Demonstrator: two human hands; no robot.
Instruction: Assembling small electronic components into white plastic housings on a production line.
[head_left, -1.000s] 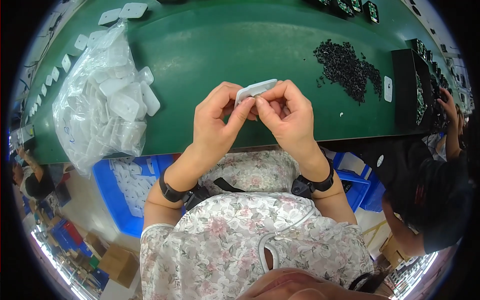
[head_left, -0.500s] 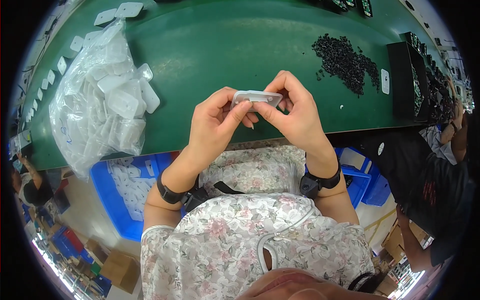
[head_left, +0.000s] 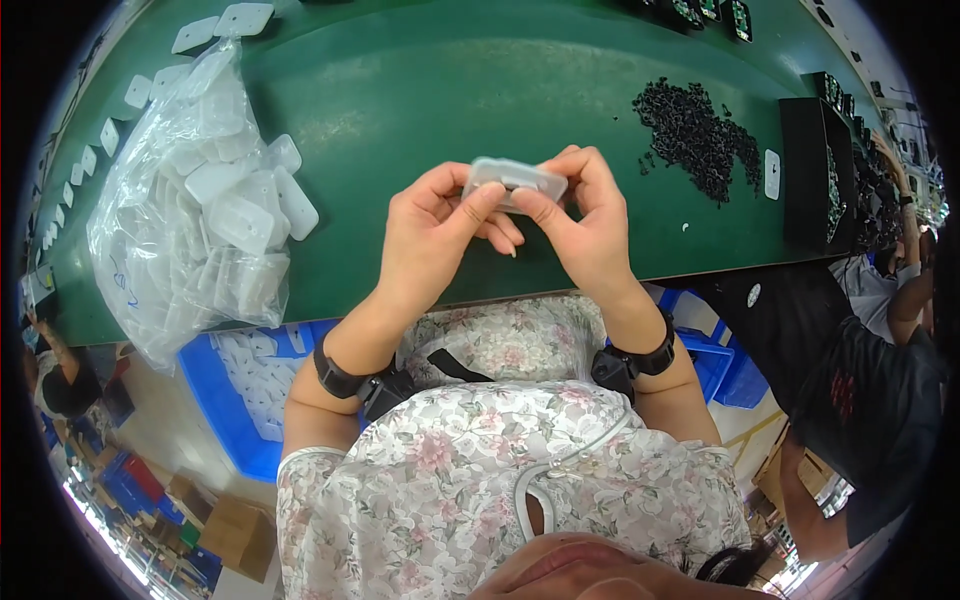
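Observation:
Between my two hands, above the green table, I hold a white plastic cover [head_left: 515,174] with rounded corners. My left hand [head_left: 437,220] grips its left end, thumb pressed on the near face. On the right end, my right hand [head_left: 588,215] is closed with its thumb on the same face and fingers behind. Whatever lies under the thumbs is hidden. To the left sits a clear plastic bag [head_left: 190,220] full of similar white covers. A heap of small black parts [head_left: 695,135] lies to the right.
A black box [head_left: 808,170] with circuit boards stands at the right, a flat white piece [head_left: 772,175] beside it. Loose white covers [head_left: 243,19] line the table's far left. Below the table edge is a blue bin [head_left: 215,400] of white parts. Another person [head_left: 850,400] is at the right.
The white cover has tilted, its broad face now turned more toward me, and it sits slightly higher. My thumbs have shifted on it. Both hands keep their grip.

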